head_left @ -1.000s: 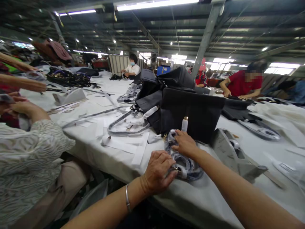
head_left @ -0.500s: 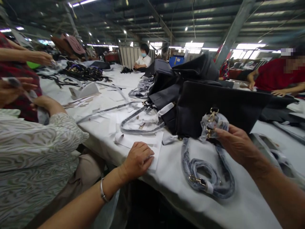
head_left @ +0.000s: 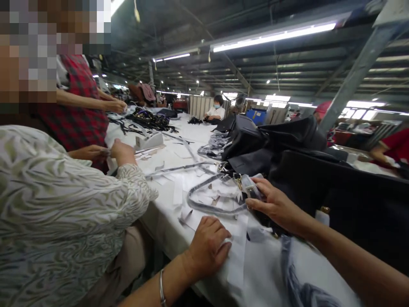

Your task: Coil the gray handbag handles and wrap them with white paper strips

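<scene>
My left hand (head_left: 208,246) rests palm down on white paper strips (head_left: 237,256) at the near edge of the white table (head_left: 179,153). My right hand (head_left: 275,204) pinches the plastic-wrapped end of a strap with a gold clasp (head_left: 243,184), holding it just above the table. A wrapped grey strap loop (head_left: 207,200) lies in front of that hand. A black handbag (head_left: 345,196) stands right behind my right hand, with more dark bags (head_left: 255,140) piled beyond it. Another wrapped strap (head_left: 300,285) lies by my right forearm.
A person in a patterned top (head_left: 64,213) sits close on my left, hands at the table edge. Behind them stands a person in red plaid (head_left: 76,111). Other workers sit at the far end (head_left: 216,111) and right (head_left: 393,147). Straps and paper scraps litter the table.
The view has swung left. My right hand moved left with the wrapped clasp from in front of the black bag toward the strap loop. My left hand stayed on the paper strips.
</scene>
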A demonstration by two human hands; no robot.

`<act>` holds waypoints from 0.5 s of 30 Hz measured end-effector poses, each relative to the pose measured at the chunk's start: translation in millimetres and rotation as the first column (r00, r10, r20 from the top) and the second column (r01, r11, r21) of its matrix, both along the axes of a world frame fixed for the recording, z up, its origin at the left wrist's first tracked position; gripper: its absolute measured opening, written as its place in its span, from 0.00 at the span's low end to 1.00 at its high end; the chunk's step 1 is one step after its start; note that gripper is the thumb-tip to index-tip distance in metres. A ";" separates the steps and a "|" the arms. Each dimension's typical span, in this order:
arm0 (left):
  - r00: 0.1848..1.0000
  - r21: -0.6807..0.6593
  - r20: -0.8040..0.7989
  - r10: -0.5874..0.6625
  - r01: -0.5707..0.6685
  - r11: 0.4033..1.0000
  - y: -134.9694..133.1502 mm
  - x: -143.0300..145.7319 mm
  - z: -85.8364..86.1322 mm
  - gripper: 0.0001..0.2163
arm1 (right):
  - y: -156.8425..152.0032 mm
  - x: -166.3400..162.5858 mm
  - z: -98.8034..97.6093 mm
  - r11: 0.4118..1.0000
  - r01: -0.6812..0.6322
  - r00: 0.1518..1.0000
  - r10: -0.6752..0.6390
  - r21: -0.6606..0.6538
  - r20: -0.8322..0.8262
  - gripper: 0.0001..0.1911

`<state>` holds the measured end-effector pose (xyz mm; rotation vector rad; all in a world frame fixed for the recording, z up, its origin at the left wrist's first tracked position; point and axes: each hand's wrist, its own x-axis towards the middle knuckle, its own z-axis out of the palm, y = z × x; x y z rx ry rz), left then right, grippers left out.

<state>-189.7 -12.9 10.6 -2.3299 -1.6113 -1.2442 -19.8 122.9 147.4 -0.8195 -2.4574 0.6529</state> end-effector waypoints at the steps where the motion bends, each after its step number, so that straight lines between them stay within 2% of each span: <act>1: 1.000 -0.006 0.018 0.002 -0.002 1.000 -0.3 -3.7 -6.0 0.04 | 9.9 -18.8 6.5 0.997 -0.009 0.999 0.007 0.072 0.033 0.19; 4: 0.998 0.001 0.058 -0.027 0.027 1.000 2.6 -9.5 -25.8 0.06 | 45.1 -76.3 26.8 0.943 0.086 0.989 -0.120 0.322 0.087 0.19; 7: 0.999 0.131 0.043 -0.028 0.022 0.991 15.1 -9.6 -45.6 0.14 | 82.1 -128.7 32.1 0.802 0.223 0.955 -0.293 0.554 0.041 0.22; 9: 0.999 0.262 -0.003 0.034 -0.032 0.965 26.9 -7.1 -58.3 0.14 | 105.8 -156.5 23.2 0.710 0.273 0.937 -0.349 0.650 -0.013 0.24; 11: 0.992 0.367 -0.032 0.122 -0.102 0.925 37.7 -3.0 -69.4 0.07 | 129.3 -177.0 7.8 0.652 0.309 0.921 -0.387 0.692 -0.046 0.25; 13: 0.978 0.436 -0.023 0.207 -0.176 0.883 43.4 0.6 -77.3 0.02 | 153.1 -191.7 -9.0 0.638 0.332 0.901 -0.433 0.695 -0.034 0.25; 15: 0.964 0.418 -0.066 0.259 -0.209 0.884 40.9 1.1 -79.3 0.05 | 176.7 -202.8 -24.0 0.666 0.332 0.873 -0.485 0.668 0.050 0.26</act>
